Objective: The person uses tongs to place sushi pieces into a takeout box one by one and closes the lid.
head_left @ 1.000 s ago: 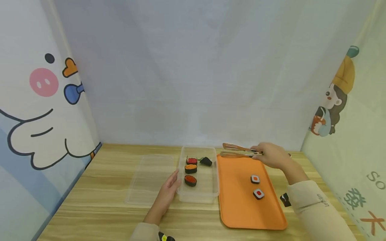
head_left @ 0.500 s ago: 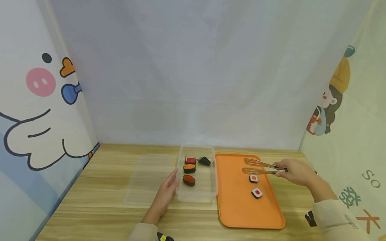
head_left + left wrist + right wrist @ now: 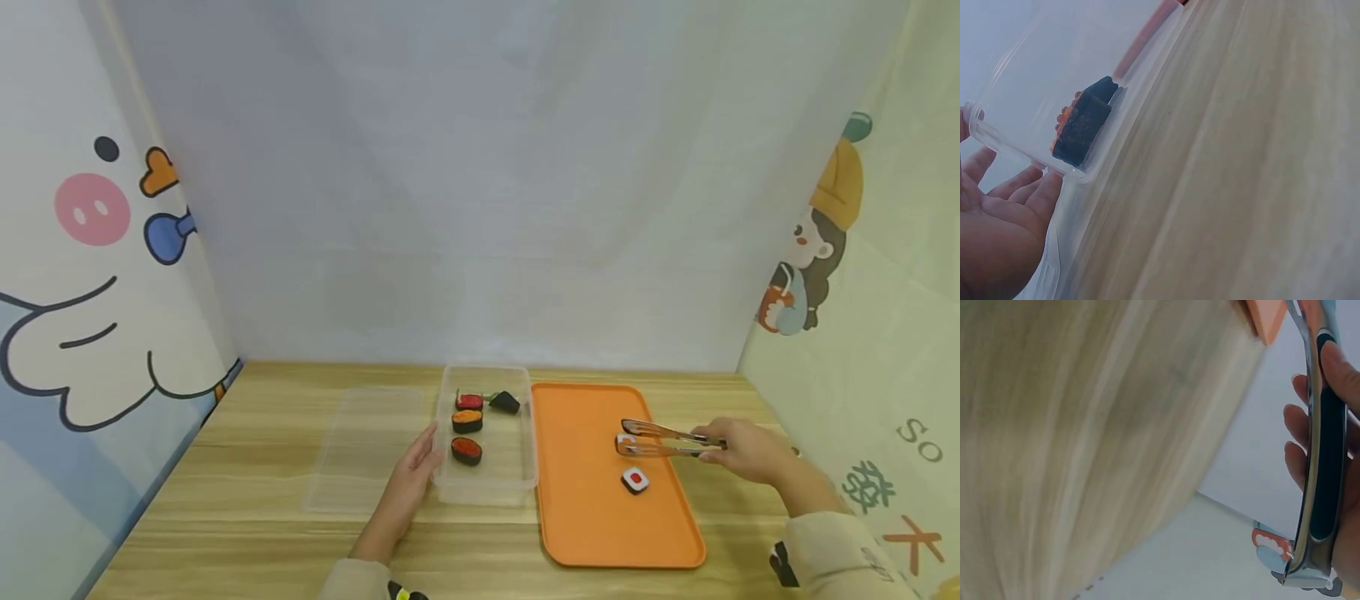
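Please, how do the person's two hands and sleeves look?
Left hand and right hand: bare, without gloves. Both sleeves are long and beige; the right one carries small, unreadable dark lettering. A black piece with yellow shows beside the left cuff.

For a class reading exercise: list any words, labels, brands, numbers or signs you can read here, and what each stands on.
"SO": on the printed cloth at the right.
Green mark, same cloth: like a Chinese character, too blurred to read.
Orange mark, same cloth: cannot tell which sign.
Right sleeve: small lettering, unreadable.
Tongs, tray, box: none visible.
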Motion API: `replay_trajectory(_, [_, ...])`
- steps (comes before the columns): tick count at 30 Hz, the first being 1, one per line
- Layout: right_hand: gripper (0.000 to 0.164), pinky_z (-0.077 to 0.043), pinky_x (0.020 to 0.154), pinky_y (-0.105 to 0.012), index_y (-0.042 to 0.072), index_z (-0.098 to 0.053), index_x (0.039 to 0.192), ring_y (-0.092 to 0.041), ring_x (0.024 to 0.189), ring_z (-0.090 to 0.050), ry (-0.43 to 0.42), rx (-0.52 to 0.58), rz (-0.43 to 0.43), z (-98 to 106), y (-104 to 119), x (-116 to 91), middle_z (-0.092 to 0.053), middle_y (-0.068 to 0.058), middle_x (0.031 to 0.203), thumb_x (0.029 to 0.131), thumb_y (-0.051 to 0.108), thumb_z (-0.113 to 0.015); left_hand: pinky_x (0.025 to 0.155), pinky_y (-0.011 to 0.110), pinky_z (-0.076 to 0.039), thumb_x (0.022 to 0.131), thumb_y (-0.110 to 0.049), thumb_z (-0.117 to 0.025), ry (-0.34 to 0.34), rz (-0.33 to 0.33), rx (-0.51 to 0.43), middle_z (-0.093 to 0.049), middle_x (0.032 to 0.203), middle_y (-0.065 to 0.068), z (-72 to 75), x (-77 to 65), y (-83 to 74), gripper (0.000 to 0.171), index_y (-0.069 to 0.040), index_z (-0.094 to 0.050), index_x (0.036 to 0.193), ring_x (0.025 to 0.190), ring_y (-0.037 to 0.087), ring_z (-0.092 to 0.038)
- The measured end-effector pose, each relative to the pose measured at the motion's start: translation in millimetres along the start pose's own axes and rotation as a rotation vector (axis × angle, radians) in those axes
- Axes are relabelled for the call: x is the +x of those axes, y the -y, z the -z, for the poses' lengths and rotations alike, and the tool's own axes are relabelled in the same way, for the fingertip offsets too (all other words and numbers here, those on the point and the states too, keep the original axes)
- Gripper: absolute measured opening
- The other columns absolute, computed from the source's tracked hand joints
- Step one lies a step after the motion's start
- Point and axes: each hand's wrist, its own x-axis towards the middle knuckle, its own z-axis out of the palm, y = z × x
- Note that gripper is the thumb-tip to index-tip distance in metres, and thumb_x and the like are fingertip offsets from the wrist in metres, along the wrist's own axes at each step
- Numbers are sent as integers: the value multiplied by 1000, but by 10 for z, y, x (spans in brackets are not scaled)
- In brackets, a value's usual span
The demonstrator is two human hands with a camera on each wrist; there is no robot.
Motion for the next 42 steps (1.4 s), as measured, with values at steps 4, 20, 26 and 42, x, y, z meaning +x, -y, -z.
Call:
replay_trajectory(4, [39, -53, 69, -47, -5, -67, 116, -31, 86, -64, 17, 24, -10, -102, -88, 20, -66, -14, 103, 87, 20, -73, 113, 51, -21, 105, -18, -47, -6, 8, 7, -20, 156, 22, -9, 3, 26, 54, -8, -28, 154, 142, 37, -20])
replay_trajectory(20, [33, -40, 57, -30, -5, -68, 113, -7, 67, -46, -36, 60, 80, -109, -15, 133, -62, 4, 88, 89, 16, -71, 111, 53, -24, 104, -18, -48, -34, 31, 14, -24, 154, 24, -25, 30, 44, 53, -9, -31, 153, 140, 39, -24])
replay_trajectory(26, [31, -39, 56, -29, -3, -69, 115, -6, 65, -45, -81, 48, 98, 14, 150, 231, -62, 5, 88, 89, 13, -71, 111, 53, -23, 104, -19, -48, -26, 33, 8, -23, 154, 25, -27, 19, 41, 54, -9, -30, 153, 141, 39, -23])
replay_trajectory(42, [35, -51, 82, -54, -3, -65, 123, -39, 102, -62, -103, 66, 88, 45, 767, 738, -65, -20, 116, 94, 17, -66, 111, 54, -22, 104, -20, -47, -22, 24, -11, -21, 155, 26, -33, 18, 42, 54, -8, -29, 154, 141, 40, -22])
